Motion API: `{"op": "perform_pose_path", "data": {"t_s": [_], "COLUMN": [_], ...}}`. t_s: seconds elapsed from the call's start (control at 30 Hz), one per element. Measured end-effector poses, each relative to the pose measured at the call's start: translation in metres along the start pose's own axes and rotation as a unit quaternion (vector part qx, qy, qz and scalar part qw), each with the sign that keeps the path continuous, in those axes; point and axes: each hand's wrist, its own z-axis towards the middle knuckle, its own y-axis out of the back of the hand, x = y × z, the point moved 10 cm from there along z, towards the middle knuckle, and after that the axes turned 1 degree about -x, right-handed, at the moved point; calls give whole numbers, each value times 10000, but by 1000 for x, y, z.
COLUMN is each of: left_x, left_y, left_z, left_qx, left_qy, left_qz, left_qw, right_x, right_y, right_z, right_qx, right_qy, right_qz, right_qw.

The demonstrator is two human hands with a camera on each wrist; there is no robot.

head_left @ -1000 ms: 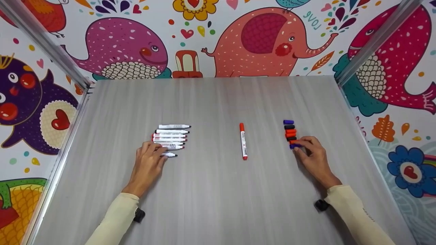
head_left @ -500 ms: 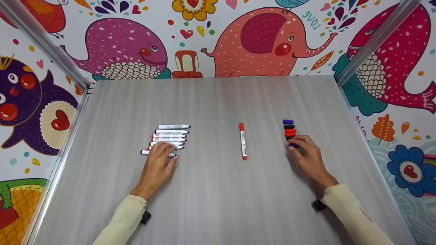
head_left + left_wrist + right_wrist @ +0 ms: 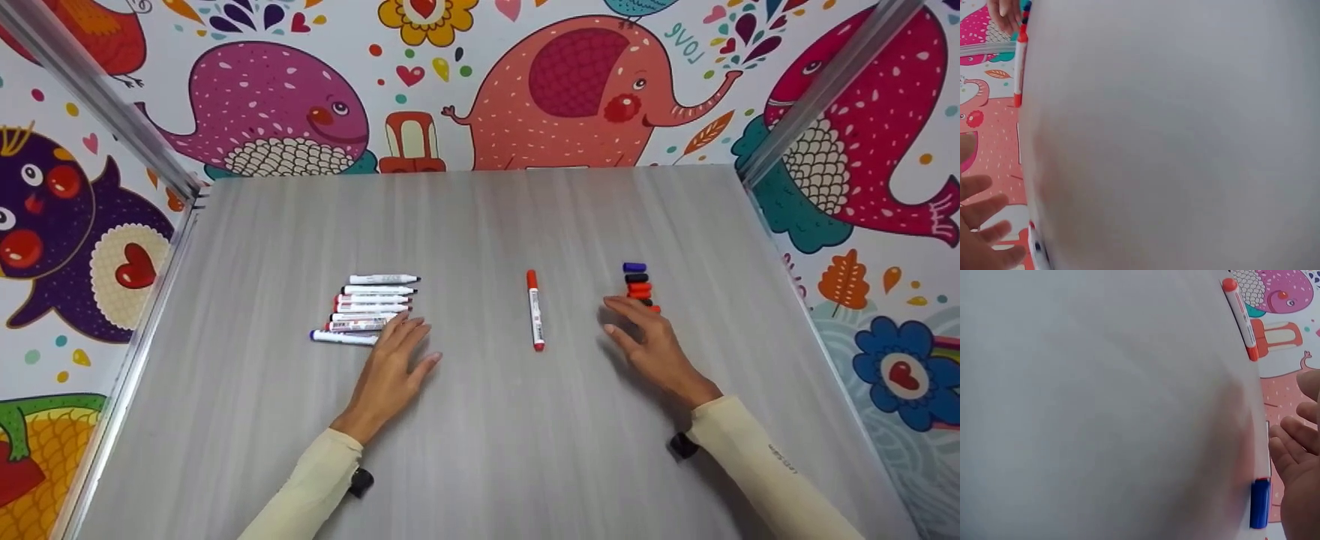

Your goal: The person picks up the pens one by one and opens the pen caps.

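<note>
My left hand (image 3: 388, 375) is over the right end of a row of uncapped white markers (image 3: 373, 308), its fingers spread and holding nothing. It hides the tip of the nearest marker (image 3: 341, 338), which has a blue end. My right hand (image 3: 660, 352) is just in front of a column of loose marker caps (image 3: 639, 288), fingers loosely extended and nothing in them. The lowest caps are partly hidden by it; a blue cap (image 3: 1260, 503) shows in the right wrist view. Between the hands lies one red marker (image 3: 535, 311) with its cap on, pointing away from me.
The grey wood-grain table (image 3: 480, 435) ends at a back wall (image 3: 420, 82) printed with cartoon animals. Metal posts (image 3: 112, 97) stand at its back corners, and printed panels flank both sides.
Both hands have moved inward: the left one rightward off the nearest marker, with its fingers opening out, and the right one leftward from the caps. The markers and caps look unmoved.
</note>
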Motion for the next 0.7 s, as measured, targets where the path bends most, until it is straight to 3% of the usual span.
{"op": "perform_pose_path", "data": {"t_s": [0.3, 0.47, 0.7], "left_x": [-7, -10, -19], "left_y": [-25, -40, -53], "left_z": [5, 7, 10], "left_qx": [103, 256, 153], "left_qy": [323, 562, 548], "left_qz": [-159, -251, -399], "left_qw": [9993, 9978, 9976], "right_x": [-5, -6, -4], "right_y": [-26, -35, -45], "right_z": [9, 16, 25], "right_qx": [536, 573, 722], "right_qy": [-495, -503, -591], "right_qz": [-165, -194, -60], "right_qw": [9972, 9969, 9956]}}
